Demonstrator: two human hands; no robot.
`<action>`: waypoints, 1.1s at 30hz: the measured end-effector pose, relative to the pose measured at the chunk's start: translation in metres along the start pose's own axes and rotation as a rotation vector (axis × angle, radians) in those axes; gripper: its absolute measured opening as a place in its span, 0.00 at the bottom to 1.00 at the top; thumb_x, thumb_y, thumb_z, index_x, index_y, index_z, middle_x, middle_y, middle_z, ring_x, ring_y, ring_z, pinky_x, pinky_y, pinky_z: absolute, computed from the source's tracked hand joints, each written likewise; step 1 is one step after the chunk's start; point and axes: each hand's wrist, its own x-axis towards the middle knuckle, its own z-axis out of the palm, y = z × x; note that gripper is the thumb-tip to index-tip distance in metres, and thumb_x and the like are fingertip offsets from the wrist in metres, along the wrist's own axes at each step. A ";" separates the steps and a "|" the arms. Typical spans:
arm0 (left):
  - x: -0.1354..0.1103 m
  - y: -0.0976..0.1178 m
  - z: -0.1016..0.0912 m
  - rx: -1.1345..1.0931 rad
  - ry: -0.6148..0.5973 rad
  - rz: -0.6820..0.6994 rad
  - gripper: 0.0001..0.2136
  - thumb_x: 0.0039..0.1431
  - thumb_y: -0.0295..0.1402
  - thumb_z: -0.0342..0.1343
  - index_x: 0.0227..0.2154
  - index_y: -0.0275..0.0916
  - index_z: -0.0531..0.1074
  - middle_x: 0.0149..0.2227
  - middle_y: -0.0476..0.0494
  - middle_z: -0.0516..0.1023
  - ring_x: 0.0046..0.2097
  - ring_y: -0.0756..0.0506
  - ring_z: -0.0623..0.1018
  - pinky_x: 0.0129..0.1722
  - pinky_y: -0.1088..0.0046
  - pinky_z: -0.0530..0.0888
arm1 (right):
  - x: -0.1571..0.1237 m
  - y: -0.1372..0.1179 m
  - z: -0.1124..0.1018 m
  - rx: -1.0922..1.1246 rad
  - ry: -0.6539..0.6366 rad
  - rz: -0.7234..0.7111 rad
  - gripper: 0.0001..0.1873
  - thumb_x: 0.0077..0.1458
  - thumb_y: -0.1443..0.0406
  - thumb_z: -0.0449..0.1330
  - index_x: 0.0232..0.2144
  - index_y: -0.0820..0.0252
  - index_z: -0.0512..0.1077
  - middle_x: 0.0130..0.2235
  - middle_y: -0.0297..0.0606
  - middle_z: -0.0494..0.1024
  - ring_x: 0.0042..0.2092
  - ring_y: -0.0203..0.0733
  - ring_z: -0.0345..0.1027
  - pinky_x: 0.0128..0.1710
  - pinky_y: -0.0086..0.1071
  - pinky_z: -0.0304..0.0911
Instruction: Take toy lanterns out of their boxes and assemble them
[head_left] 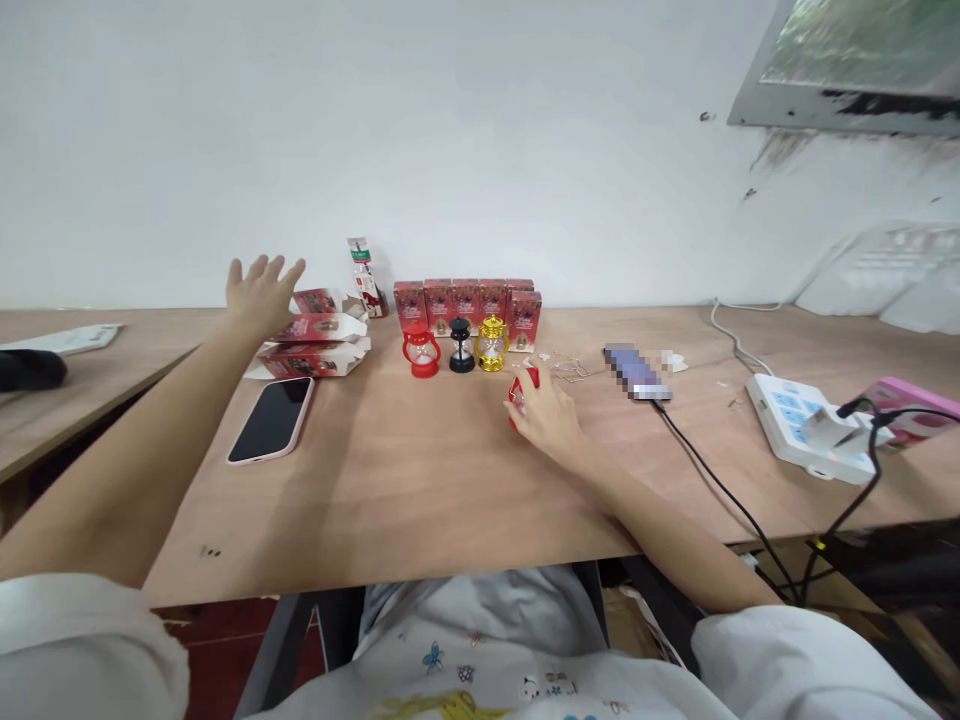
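Observation:
My right hand (551,415) is closed around a small red lantern (514,392) at the table's middle; the fingers cover much of it. My left hand (262,295) is raised with fingers spread, holding nothing, near the opened red boxes (315,358) at the left. Behind my right hand, three small lanterns stand upright in a row: a red lantern (422,350), a black lantern (462,347) and a gold lantern (492,345). Several closed red boxes (466,303) stand behind them.
A pink-edged phone (271,420) lies at the left, and a second phone (636,370) with a cable at the right. A thin chain (574,369) lies beyond my right hand. A white power strip (806,425) sits far right. A small carton (367,285) stands against the wall.

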 end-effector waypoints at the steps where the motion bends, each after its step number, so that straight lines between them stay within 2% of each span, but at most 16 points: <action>1: -0.001 0.008 -0.004 0.002 0.006 -0.015 0.24 0.61 0.44 0.48 0.55 0.33 0.62 0.58 0.41 0.66 0.61 0.37 0.59 0.59 0.38 0.42 | 0.000 -0.001 -0.001 0.023 -0.013 0.008 0.21 0.55 0.62 0.56 0.51 0.60 0.64 0.57 0.53 0.62 0.44 0.55 0.69 0.36 0.43 0.67; 3: -0.008 0.035 -0.010 0.031 0.038 -0.044 0.24 0.60 0.36 0.49 0.57 0.31 0.58 0.60 0.40 0.63 0.61 0.37 0.58 0.60 0.41 0.46 | -0.001 -0.001 -0.001 0.101 0.002 -0.007 0.21 0.56 0.62 0.56 0.52 0.59 0.63 0.56 0.51 0.63 0.44 0.53 0.70 0.36 0.41 0.68; 6: -0.034 0.100 -0.009 -0.030 0.000 -0.014 0.24 0.58 0.36 0.50 0.55 0.28 0.60 0.57 0.34 0.66 0.59 0.35 0.63 0.57 0.47 0.59 | -0.004 -0.003 0.002 0.279 0.102 -0.064 0.23 0.56 0.59 0.57 0.53 0.58 0.63 0.55 0.49 0.64 0.49 0.52 0.68 0.42 0.43 0.69; 8: -0.059 0.153 -0.001 -0.237 -0.072 0.074 0.24 0.58 0.39 0.51 0.55 0.32 0.60 0.55 0.35 0.68 0.56 0.37 0.67 0.57 0.53 0.63 | -0.006 -0.005 0.004 0.413 0.166 -0.092 0.25 0.55 0.58 0.58 0.53 0.57 0.62 0.54 0.48 0.65 0.52 0.51 0.66 0.47 0.44 0.68; 9: -0.073 0.180 0.006 -0.370 -0.159 0.113 0.26 0.56 0.41 0.53 0.56 0.34 0.59 0.56 0.36 0.67 0.57 0.38 0.67 0.57 0.55 0.63 | -0.008 -0.007 0.006 0.479 0.190 -0.102 0.25 0.55 0.57 0.58 0.54 0.56 0.61 0.53 0.47 0.65 0.53 0.50 0.65 0.49 0.44 0.67; 10: -0.085 0.204 0.013 -0.487 -0.253 0.108 0.30 0.53 0.42 0.56 0.57 0.37 0.57 0.58 0.36 0.65 0.58 0.37 0.67 0.57 0.55 0.64 | -0.009 -0.008 0.007 0.542 0.209 -0.108 0.25 0.55 0.57 0.58 0.54 0.55 0.61 0.53 0.45 0.65 0.54 0.49 0.64 0.51 0.44 0.66; 12: -0.105 0.245 0.030 -0.755 -0.333 0.035 0.36 0.47 0.42 0.62 0.58 0.39 0.55 0.59 0.35 0.64 0.59 0.37 0.66 0.57 0.56 0.64 | -0.011 -0.011 0.009 0.648 0.237 -0.113 0.26 0.54 0.57 0.59 0.53 0.54 0.61 0.51 0.43 0.66 0.54 0.46 0.64 0.54 0.44 0.63; 13: -0.112 0.259 0.039 -0.886 -0.388 0.007 0.38 0.46 0.41 0.63 0.58 0.39 0.54 0.59 0.35 0.64 0.58 0.38 0.67 0.56 0.57 0.66 | -0.012 -0.012 0.010 0.687 0.250 -0.116 0.26 0.54 0.57 0.60 0.53 0.53 0.60 0.51 0.43 0.67 0.54 0.46 0.63 0.55 0.44 0.63; 14: -0.116 0.270 0.046 -0.990 -0.378 -0.057 0.36 0.44 0.40 0.64 0.57 0.38 0.56 0.57 0.35 0.66 0.57 0.38 0.69 0.54 0.58 0.68 | -0.012 -0.013 0.011 0.715 0.262 -0.122 0.26 0.54 0.57 0.60 0.53 0.53 0.60 0.50 0.42 0.67 0.54 0.45 0.63 0.55 0.44 0.63; 17: -0.119 0.280 0.059 -1.091 -0.394 -0.202 0.28 0.42 0.35 0.63 0.48 0.35 0.64 0.48 0.38 0.74 0.48 0.39 0.75 0.48 0.60 0.72 | -0.013 -0.013 0.015 0.730 0.261 -0.176 0.30 0.52 0.55 0.61 0.54 0.54 0.59 0.53 0.45 0.63 0.56 0.47 0.61 0.56 0.45 0.62; 21: -0.117 0.273 0.052 -0.985 -0.325 -0.304 0.24 0.39 0.31 0.61 0.44 0.35 0.67 0.41 0.42 0.77 0.41 0.40 0.77 0.42 0.64 0.73 | -0.013 -0.012 0.024 0.647 0.335 -0.205 0.40 0.47 0.52 0.64 0.58 0.55 0.53 0.57 0.49 0.56 0.59 0.51 0.55 0.57 0.49 0.60; 23: -0.117 0.271 0.045 -0.906 -0.322 -0.322 0.24 0.40 0.32 0.61 0.44 0.35 0.67 0.39 0.43 0.78 0.40 0.40 0.77 0.41 0.65 0.73 | -0.015 -0.013 0.026 0.585 0.408 -0.243 0.33 0.48 0.54 0.64 0.54 0.55 0.59 0.56 0.49 0.57 0.59 0.52 0.55 0.56 0.50 0.60; 25: -0.118 0.271 0.041 -0.859 -0.330 -0.314 0.23 0.42 0.34 0.61 0.45 0.37 0.67 0.39 0.44 0.78 0.40 0.41 0.78 0.41 0.66 0.73 | -0.017 -0.015 0.027 0.513 0.459 -0.310 0.18 0.51 0.58 0.62 0.44 0.55 0.67 0.54 0.46 0.60 0.58 0.51 0.57 0.55 0.48 0.61; 27: -0.119 0.271 0.040 -0.834 -0.333 -0.287 0.23 0.45 0.37 0.61 0.46 0.38 0.67 0.40 0.45 0.78 0.41 0.41 0.78 0.40 0.67 0.73 | -0.019 -0.017 0.025 0.448 0.485 -0.357 0.07 0.54 0.62 0.61 0.36 0.56 0.70 0.52 0.45 0.61 0.56 0.49 0.58 0.55 0.46 0.61; 29: -0.120 0.269 0.041 -0.808 -0.335 -0.266 0.23 0.47 0.41 0.60 0.47 0.40 0.66 0.41 0.45 0.78 0.41 0.41 0.78 0.40 0.67 0.73 | -0.020 -0.018 0.022 0.407 0.504 -0.371 0.03 0.54 0.64 0.60 0.33 0.57 0.71 0.51 0.44 0.62 0.55 0.48 0.59 0.54 0.45 0.61; 33: -0.118 0.262 0.043 -0.748 -0.307 -0.269 0.25 0.48 0.48 0.59 0.47 0.40 0.66 0.42 0.44 0.79 0.42 0.40 0.78 0.41 0.65 0.73 | -0.020 -0.017 0.020 0.418 0.537 -0.386 0.02 0.56 0.65 0.58 0.32 0.57 0.69 0.45 0.43 0.67 0.50 0.45 0.62 0.49 0.42 0.64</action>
